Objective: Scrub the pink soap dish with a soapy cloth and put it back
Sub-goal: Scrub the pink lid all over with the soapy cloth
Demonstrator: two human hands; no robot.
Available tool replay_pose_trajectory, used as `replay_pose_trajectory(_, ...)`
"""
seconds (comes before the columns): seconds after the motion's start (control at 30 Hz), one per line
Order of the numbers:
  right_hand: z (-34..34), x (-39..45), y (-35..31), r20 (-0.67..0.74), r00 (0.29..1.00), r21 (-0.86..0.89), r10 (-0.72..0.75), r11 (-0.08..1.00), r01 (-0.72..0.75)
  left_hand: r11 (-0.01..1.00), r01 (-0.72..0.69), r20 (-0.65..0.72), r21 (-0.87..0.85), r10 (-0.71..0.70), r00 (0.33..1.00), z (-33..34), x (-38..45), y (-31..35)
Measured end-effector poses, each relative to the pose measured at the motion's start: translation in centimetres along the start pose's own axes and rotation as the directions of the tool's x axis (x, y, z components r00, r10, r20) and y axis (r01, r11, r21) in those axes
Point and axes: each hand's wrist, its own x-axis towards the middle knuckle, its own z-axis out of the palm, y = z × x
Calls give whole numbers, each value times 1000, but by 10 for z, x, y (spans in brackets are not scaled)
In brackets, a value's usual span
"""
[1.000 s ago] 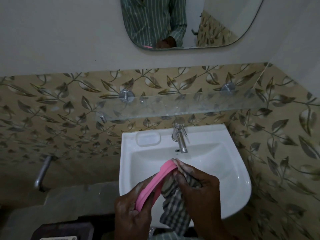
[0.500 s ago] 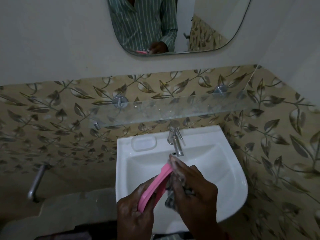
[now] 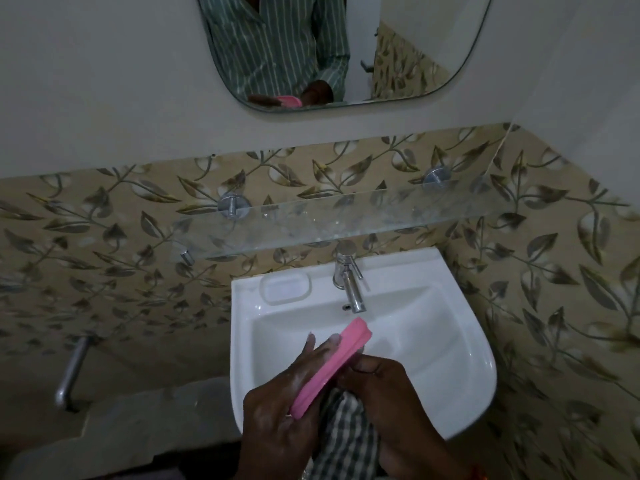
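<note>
I hold the pink soap dish (image 3: 330, 367) on edge over the white basin (image 3: 453, 355), its upper end pointing toward the tap (image 3: 350, 285). My left hand (image 3: 280, 414) holds it from the left, soapy fingers stretched along its back. My right hand (image 3: 391, 400) grips the checked cloth (image 3: 346, 445) and presses it against the dish's right face near the lower end. Most of the cloth hangs below between my hands.
A moulded soap recess (image 3: 285, 289) lies on the basin rim left of the tap. A glass shelf (image 3: 311, 226) juts out above the basin, with a mirror (image 3: 415, 46) higher up. At the left are a metal pipe (image 3: 71, 372) and a stone ledge (image 3: 138, 420).
My right hand with the cloth has slid from the dish's upper end down toward its lower end, baring the pink top. My left fingers have straightened along the dish.
</note>
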Motion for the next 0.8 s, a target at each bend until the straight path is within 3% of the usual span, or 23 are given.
replay_pose_trajectory(0.1,-11,2,-2,44,999,-29,-3,1000,4,999,-18,242,31,10,970,0,1,-5)
replay_pose_trajectory(0.17,-17,4,-4,56,998,-80,17,997,-13,982,190,374,19,-184,909,-2,3,1)
replay_pose_trajectory(0.27,-17,6,-7,118,991,-155,68,987,-49,861,498,439,-104,-409,800,0,3,6)
replay_pose_trajectory(0.4,-20,3,-15,106,994,-393,13,919,30,812,576,560,-92,-437,704,7,2,2)
replay_pose_trajectory(0.47,-23,3,-19,107,994,-460,22,887,30,761,639,566,-113,-479,671,12,3,4)
replay_pose_trajectory(0.63,-27,7,-18,120,992,-701,-41,704,114,716,691,443,-98,-590,675,25,-2,2)
replay_pose_trajectory(0.8,-45,9,-21,-109,982,-520,-157,851,78,688,722,293,-71,-677,675,19,-3,-10)
